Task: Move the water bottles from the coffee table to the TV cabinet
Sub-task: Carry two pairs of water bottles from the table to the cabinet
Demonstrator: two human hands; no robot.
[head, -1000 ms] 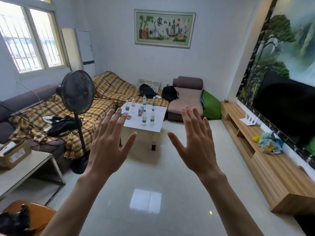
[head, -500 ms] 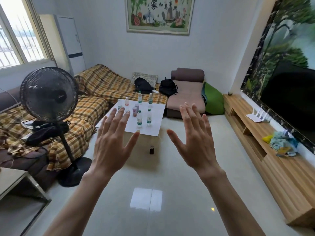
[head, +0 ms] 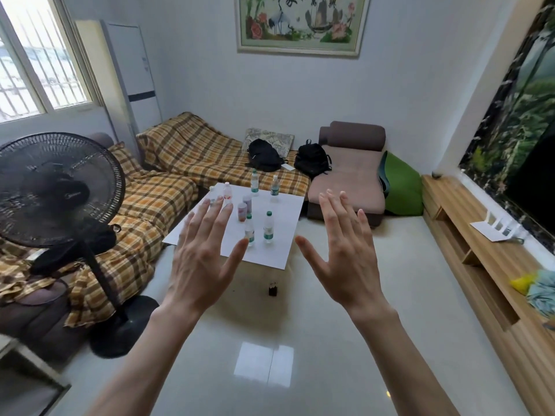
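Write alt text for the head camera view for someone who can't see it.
Two open, empty hands, left hand and right hand, are raised toward a white coffee table where several water bottles stand upright. A wooden TV cabinet runs along the right wall; a black fan and a plaid-covered sofa are left.

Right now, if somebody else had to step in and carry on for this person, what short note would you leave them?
Left hand: open, fingers spread, holding nothing.
Right hand: open, empty too.
Both are raised in the air, short of the white square coffee table.
Clear plastic water bottles stand upright on it, including one with a green cap, one at the far edge and one with a reddish label.
Long light-wood TV cabinet runs along the right wall; no bottles visible there.
Done: nothing. Left: carry every bottle over.
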